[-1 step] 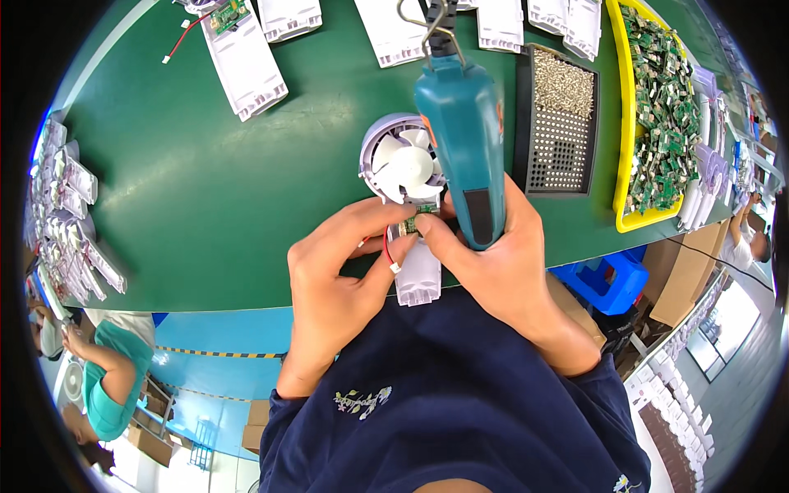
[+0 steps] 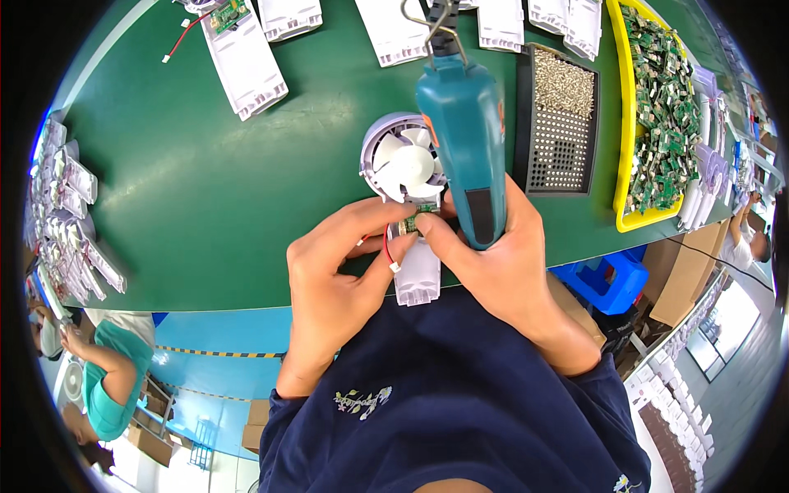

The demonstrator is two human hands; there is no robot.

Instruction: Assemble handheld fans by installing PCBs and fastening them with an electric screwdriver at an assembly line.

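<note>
A small handheld fan [image 2: 408, 167] with white blades and an open handle shell [image 2: 419, 279] lies near the table's front edge. At the handle's upper end is a small green circuit board [image 2: 408, 223], with a red wire and white plug hanging from it. My left hand [image 2: 337, 263] is closed, thumb and forefinger pinching the board from the left. The thumb of my right hand [image 2: 501, 271] presses on the board's right side; its other fingers are partly hidden. A teal electric screwdriver [image 2: 460, 148] hangs from a metal hook, in front of the right hand's fingers.
A black screw tray [image 2: 559, 123] stands right of the screwdriver, beside a yellow bin [image 2: 623, 164] of circuit boards. White shells [image 2: 245, 74] lie along the green table's far side, and more parts [image 2: 78, 222] pile up at left. A blue crate [image 2: 608, 283] sits below the right edge.
The hanging screwdriver has shifted very slightly to the right. My hands and the fan stay practically where they were.
</note>
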